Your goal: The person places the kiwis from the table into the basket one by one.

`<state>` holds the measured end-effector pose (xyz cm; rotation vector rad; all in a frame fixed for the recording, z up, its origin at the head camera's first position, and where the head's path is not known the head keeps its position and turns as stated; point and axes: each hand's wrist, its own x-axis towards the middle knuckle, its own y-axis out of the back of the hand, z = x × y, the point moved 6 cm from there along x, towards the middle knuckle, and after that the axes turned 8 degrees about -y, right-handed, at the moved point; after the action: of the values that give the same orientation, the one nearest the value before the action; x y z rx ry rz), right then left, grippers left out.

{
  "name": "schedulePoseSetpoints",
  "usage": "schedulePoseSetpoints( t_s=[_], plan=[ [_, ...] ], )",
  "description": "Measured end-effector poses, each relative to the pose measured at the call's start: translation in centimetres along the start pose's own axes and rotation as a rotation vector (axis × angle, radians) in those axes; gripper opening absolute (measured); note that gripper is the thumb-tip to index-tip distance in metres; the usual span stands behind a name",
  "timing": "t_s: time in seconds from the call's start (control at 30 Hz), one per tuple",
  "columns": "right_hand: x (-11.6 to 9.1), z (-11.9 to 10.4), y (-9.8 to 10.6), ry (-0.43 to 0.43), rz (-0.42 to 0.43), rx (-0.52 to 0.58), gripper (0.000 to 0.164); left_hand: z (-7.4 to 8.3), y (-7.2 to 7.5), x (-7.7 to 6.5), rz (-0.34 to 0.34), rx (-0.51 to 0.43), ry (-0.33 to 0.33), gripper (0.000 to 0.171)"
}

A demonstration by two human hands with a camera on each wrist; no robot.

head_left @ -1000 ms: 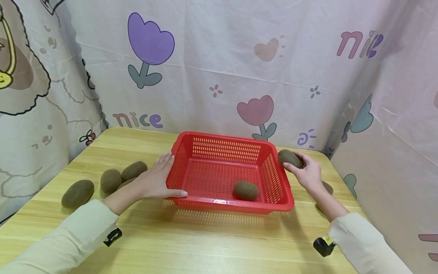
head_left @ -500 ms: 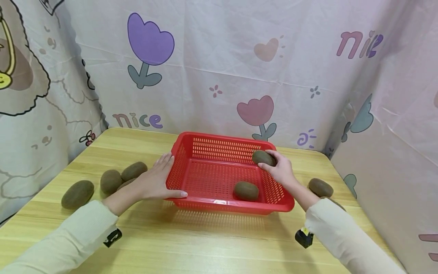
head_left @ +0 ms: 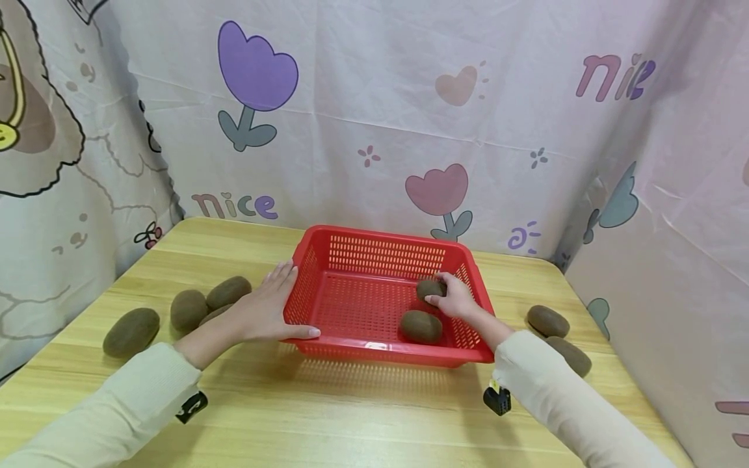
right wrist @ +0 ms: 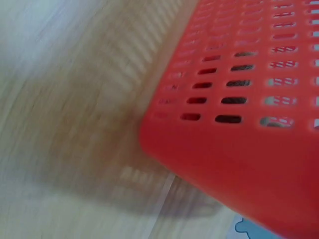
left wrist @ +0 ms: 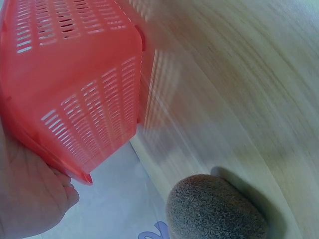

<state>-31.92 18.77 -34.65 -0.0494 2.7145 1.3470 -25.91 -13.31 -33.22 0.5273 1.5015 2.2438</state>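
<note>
Since a second ago, the right hand [head_left: 458,300] has moved from outside the right rim of the red basket [head_left: 374,351] to inside it, bringing the gripped kiwi [head_left: 428,290] along. Its thumb and fingers pinch that fruit low in the basket's right part, just behind the resting kiwi [head_left: 420,327], which lies near the front wall; whether the held one touches the bottom I cannot tell. The left hand [head_left: 263,311] stays at the basket's left end, straight fingers spread apart from the thumb, which lies over the front rim. On the bench [head_left: 351,416], a cluster of three kiwis [head_left: 189,311] lies beside the left wrist, with a single kiwi [head_left: 131,333] farther left. A pair of kiwis [head_left: 548,321] sits close together right of the basket. Behind hangs a printed curtain [head_left: 351,97].
</note>
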Motion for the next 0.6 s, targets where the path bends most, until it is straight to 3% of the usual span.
schedulePoseSetpoints(
  t_s=[0.1, 0.33, 0.6],
  plan=[
    [0.0, 0.2, -0.6, -0.033, -0.055, -0.025, 0.053, 0.0, 0.1, -0.1, 0.003, 0.002, 0.002, 0.123],
    [-0.3, 0.0, -1.1, -0.004, -0.116, -0.086, 0.049, 0.0, 0.0, -0.1, 0.007, 0.0, 0.002, 0.122],
    [-0.9, -0.3, 1.3, 0.019, 0.012, 0.026, 0.047, -0.1, -0.1, 0.0, 0.007, -0.005, -0.004, 0.122]
  ],
)
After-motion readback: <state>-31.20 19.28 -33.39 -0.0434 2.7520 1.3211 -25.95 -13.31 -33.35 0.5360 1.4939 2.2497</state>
